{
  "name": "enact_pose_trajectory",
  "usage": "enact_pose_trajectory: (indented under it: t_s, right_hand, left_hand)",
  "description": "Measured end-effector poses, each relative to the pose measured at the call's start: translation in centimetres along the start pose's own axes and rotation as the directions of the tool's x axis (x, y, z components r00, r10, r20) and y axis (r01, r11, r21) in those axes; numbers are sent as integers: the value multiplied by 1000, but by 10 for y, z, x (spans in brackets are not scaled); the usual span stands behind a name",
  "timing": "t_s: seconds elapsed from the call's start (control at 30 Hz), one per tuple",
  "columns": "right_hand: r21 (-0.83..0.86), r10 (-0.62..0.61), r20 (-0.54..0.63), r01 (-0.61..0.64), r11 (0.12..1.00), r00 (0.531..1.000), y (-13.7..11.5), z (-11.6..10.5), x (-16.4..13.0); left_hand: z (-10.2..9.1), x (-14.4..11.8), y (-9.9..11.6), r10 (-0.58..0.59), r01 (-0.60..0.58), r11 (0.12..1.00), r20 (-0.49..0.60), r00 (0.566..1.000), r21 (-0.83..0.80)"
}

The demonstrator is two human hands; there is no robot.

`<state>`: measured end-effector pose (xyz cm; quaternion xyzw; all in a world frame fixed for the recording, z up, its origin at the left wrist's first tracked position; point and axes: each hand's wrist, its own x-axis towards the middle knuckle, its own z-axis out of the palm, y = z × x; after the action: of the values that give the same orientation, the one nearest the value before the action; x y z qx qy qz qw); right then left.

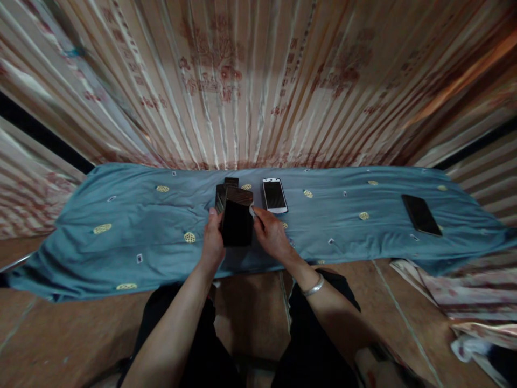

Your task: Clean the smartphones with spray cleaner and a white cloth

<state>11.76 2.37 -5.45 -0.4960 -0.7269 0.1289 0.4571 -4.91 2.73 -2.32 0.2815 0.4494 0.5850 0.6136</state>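
Observation:
My left hand (212, 237) is closed on the left edge of a dark smartphone (237, 221), its glossy black face turned up and tilted toward me. At the phone's right edge, my right hand (271, 229) is closed in a pinch on a small pale scrap (252, 210); whether it is cloth or film I cannot tell. Behind the held phone, partly hidden by it, lie more dark flat devices (231, 182) on the cloth. A white smartphone (274, 195) with a black screen lies face up just beyond my right hand.
A blue-green cloth (331, 215) with yellow prints covers the long, narrow table. Toward its right end lies another black phone (421, 215). A patterned curtain (250, 81) hangs right behind the table. My legs are below the front edge, above a tiled floor (388, 312).

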Motion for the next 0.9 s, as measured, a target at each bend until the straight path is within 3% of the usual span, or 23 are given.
enact_pose_trajectory:
  t_s: [0.2, 0.47, 0.9]
  right_hand:
    - [-18, 4, -13, -4, 1000, 1000, -1, -3, 2]
    - [13, -59, 38, 59, 998, 998, -10, 1, -5]
    - [13, -54, 60, 53, 999, 997, -14, 0, -7]
  left_hand:
    - [6, 0, -1, 5, -4, 1000, -30, 1000, 14]
    - [-2, 4, 5, 62, -60, 997, -42, 997, 41]
    - [-2, 9, 4, 76, -75, 997, -60, 995, 8]
